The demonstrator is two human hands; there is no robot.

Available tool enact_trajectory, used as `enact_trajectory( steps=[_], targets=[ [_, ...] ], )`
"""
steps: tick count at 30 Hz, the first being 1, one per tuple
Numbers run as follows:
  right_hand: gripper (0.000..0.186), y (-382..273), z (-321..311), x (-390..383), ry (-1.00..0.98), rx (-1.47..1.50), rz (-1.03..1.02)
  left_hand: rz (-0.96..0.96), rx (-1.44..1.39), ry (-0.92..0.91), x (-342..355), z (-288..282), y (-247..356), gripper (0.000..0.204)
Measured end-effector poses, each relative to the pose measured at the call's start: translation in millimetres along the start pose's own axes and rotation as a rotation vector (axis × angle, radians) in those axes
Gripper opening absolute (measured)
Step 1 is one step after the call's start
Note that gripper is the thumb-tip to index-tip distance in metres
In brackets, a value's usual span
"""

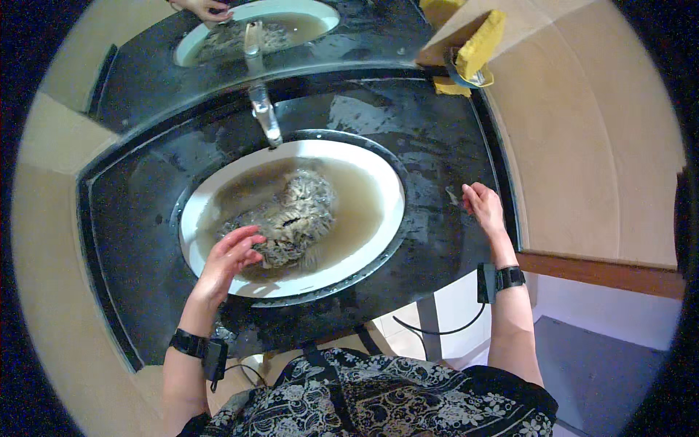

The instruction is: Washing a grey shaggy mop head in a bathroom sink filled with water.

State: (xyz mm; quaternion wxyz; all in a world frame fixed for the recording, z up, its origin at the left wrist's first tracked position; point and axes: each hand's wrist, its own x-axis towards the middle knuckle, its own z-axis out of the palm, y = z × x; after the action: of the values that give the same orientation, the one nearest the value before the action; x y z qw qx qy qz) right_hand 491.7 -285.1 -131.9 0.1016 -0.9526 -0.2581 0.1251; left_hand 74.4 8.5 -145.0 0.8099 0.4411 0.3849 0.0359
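An oval white basin (382, 204) of murky brown water holds a soaked, grey-beige fringed mass (291, 207), perhaps cloth or a mop head. My left hand (231, 258) hovers over the basin's lower left, beside that mass, fingers curved and apart, holding nothing. My right hand (480, 204) is at the counter's right, outside the basin, with fingers curled; a small pale scrap (452, 195) is by its fingertips, and whether it is held I cannot make out. A chrome faucet (266, 116) stands behind the basin.
The dark, wet counter (135, 240) has a mirror (145, 80) behind it, reflecting basin and a hand. At the back right, yellow sponges (475, 45) rest on and below a small holder (473, 79), beside a beige tiled wall (590, 146). Cables (440, 333) hang from my wrist devices.
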Motion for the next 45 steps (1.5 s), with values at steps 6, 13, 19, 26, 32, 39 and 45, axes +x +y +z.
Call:
enact_trajectory(
  steps=[6, 13, 19, 26, 32, 39, 45],
  targets=[
    [0.02, 32, 23, 2, -0.013, 0.422, 0.168, -0.026, 0.013, 0.013, 9, -3, -9, 0.042],
    [0.024, 16, 31, -8, 0.15, 0.227, 0.122, -0.056, 0.021, 0.014, 19, 9, -10, 0.041],
    [0.028, 20, 26, -7, 0.183, 0.102, 0.086, -0.067, 0.069, 0.03, 23, 19, -11, 0.038],
    [0.031, 27, 27, -3, 0.249, 0.2, -0.127, -0.049, 0.122, 0.047, 25, 8, -15, 0.037],
    [0.019, 44, 30, -6, 0.326, 0.146, -0.256, 0.269, 0.679, 0.242, 44, -21, -30, 0.029],
    [0.032, 31, 36, -5, 0.308, 0.092, -0.258, 0.456, 0.923, 0.603, 82, -53, -29, 0.028],
    [0.015, 16, 30, -13, 0.191, 0.373, -0.154, 0.248, 0.739, 0.709, 134, -41, -25, 0.035]
  ],
)
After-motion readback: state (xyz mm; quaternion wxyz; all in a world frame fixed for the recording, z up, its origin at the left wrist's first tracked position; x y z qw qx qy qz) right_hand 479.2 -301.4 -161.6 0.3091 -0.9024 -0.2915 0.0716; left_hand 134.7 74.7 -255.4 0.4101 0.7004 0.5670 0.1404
